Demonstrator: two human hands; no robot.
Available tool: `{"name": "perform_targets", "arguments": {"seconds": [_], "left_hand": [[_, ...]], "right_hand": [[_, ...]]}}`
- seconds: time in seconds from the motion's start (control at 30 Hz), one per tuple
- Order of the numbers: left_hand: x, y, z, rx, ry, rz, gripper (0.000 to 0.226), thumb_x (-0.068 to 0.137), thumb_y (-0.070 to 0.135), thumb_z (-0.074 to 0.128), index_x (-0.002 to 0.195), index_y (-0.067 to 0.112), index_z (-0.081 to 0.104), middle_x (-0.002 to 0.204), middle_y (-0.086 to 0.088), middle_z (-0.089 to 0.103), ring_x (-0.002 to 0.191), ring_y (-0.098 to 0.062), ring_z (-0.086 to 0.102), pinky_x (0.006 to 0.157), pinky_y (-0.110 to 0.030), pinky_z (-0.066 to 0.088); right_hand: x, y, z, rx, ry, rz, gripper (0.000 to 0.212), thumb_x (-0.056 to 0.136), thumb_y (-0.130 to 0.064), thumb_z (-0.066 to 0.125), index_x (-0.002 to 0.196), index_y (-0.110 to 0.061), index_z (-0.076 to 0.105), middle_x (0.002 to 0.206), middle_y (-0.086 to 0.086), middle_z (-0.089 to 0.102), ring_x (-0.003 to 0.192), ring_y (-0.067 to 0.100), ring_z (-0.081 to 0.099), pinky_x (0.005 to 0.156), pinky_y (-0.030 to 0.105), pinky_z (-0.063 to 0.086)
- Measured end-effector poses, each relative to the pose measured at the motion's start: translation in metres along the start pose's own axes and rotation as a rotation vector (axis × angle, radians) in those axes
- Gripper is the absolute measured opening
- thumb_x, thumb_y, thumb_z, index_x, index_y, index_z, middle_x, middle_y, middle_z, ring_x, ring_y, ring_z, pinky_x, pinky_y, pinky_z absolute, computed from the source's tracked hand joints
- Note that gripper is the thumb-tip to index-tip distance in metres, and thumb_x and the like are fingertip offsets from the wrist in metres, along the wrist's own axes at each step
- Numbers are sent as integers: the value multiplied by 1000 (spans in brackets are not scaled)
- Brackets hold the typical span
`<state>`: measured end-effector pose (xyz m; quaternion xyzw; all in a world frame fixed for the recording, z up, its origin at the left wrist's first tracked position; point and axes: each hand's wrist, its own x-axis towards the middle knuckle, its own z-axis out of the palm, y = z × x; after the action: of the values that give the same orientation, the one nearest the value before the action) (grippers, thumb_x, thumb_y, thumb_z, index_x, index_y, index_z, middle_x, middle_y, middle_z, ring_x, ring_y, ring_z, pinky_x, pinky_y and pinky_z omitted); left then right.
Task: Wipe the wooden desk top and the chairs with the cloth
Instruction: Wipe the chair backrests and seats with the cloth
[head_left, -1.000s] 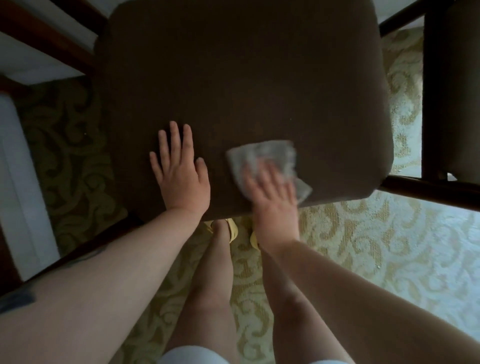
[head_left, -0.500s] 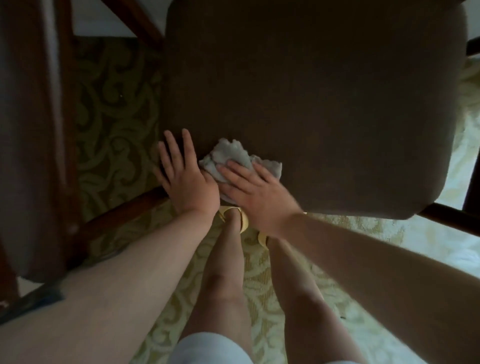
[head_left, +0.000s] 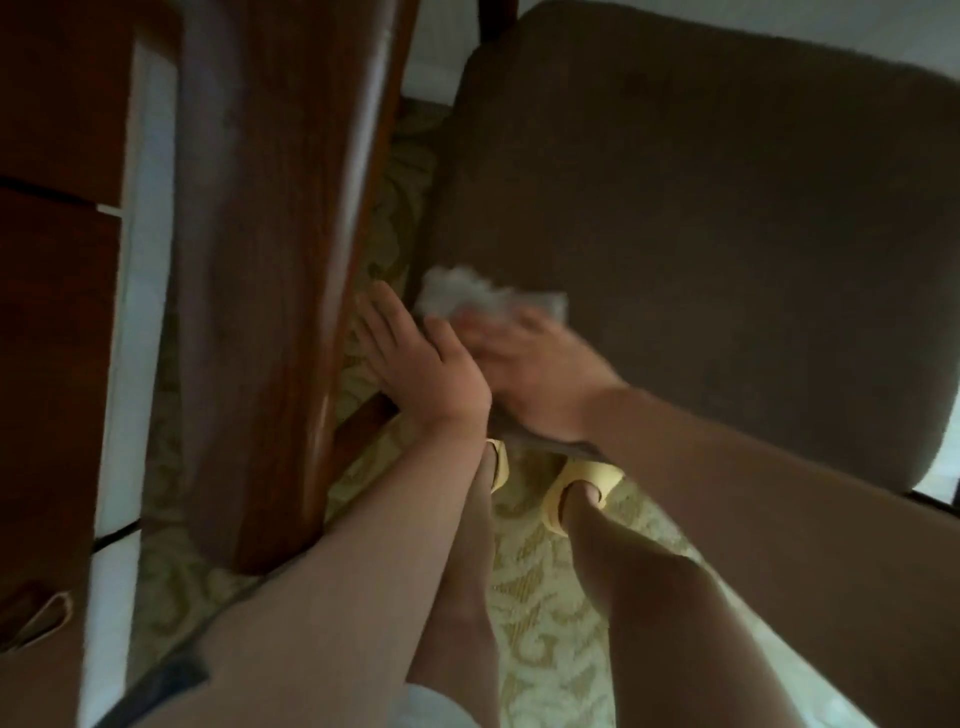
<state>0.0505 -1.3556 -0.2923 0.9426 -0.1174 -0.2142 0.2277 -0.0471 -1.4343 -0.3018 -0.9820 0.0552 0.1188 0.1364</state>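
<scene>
Wiping: right hand (head_left: 524, 374) presses cloth (head_left: 467, 299) flat on the chair seat (head_left: 701, 234).
Left hand (head_left: 415, 364): open, bracing beside it.
Tip: overlap strokes outward.

Your right hand (head_left: 535, 374) is motion-blurred, its fingers indistinct, and it covers most of the cloth (head_left: 483, 296); your left hand (head_left: 421, 358) hides the seat's (head_left: 701, 234) corner toward 9 o'clock; the seat is cropped at 3 o'clock.
</scene>
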Motion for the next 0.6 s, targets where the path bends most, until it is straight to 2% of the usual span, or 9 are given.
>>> {"name": "perform_targets", "arguments": {"seconds": [0.07, 0.13, 0.17, 0.2, 0.33, 0.37, 0.43, 0.53, 0.6], "left_hand": [[-4, -3, 5, -30, 17, 17, 54, 103, 28, 30, 153, 13, 18, 161, -7, 10, 148, -21, 7, 116, -32, -1], [-4, -4, 10, -55, 23, -18, 52, 104, 28, 29, 153, 13, 18, 161, -6, 11, 148, -20, 7, 115, -29, -2], [-2, -4, 12, -76, 17, -45, 52, 104, 29, 27, 153, 13, 18, 161, -7, 12, 148, -21, 8, 114, -28, -2], [0, -4, 14, -111, 8, -72, 53, 104, 31, 26, 153, 11, 20, 161, -9, 13, 148, -22, 9, 114, -26, -1], [2, -4, 13, -297, 25, -62, 56, 100, 31, 23, 150, 6, 26, 159, -13, 19, 146, -24, 18, 119, -31, 11], [0, -3, 11, -293, 9, -75, 53, 103, 28, 25, 151, 8, 24, 160, -11, 16, 147, -22, 16, 118, -30, 9], [-1, -2, 10, -296, -26, -164, 51, 105, 30, 25, 153, 15, 19, 161, -4, 11, 147, -18, 12, 115, -26, 7], [4, 5, 9, -447, 10, -254, 57, 100, 45, 23, 153, 24, 19, 160, -1, 18, 145, -20, 23, 118, -43, 23], [7, 11, 11, -511, 56, -349, 58, 98, 49, 23, 152, 25, 21, 157, -2, 25, 142, -22, 30, 114, -47, 31]], "right_hand": [[-6, 45, 1, 153, 262, 516, 62, 85, -13, 60, 144, -23, 44, 148, 7, 43, 142, 29, 30, 113, 56, 17], [4, 51, -7, 252, 385, 1025, 61, 91, -19, 49, 149, -27, 32, 156, 7, 30, 146, 26, 19, 116, 53, 6], [17, 40, -11, 258, 390, 1116, 60, 92, -22, 45, 150, -27, 31, 157, 5, 26, 147, 25, 15, 116, 51, 3], [32, 26, -14, 259, 374, 1041, 58, 92, -24, 45, 149, -27, 33, 157, 5, 27, 147, 26, 14, 116, 52, 4], [46, 15, -18, 128, -37, -5, 57, 97, -29, 45, 150, -36, 26, 161, -4, 15, 148, 19, 3, 117, 45, 0], [43, 38, -20, 89, -19, -54, 58, 96, -23, 48, 149, -34, 29, 160, -2, 19, 148, 21, 9, 117, 47, 5], [35, 82, -22, 118, 223, 300, 54, 93, -14, 53, 145, -25, 41, 153, 7, 36, 143, 30, 26, 116, 53, 17], [39, 101, -32, 313, 389, 1185, 54, 97, -23, 41, 150, -28, 30, 159, 4, 21, 147, 24, 12, 118, 50, 5], [62, 65, -40, 282, 337, 1022, 55, 95, -21, 41, 149, -28, 32, 157, 4, 25, 147, 27, 12, 117, 54, 7]]}}
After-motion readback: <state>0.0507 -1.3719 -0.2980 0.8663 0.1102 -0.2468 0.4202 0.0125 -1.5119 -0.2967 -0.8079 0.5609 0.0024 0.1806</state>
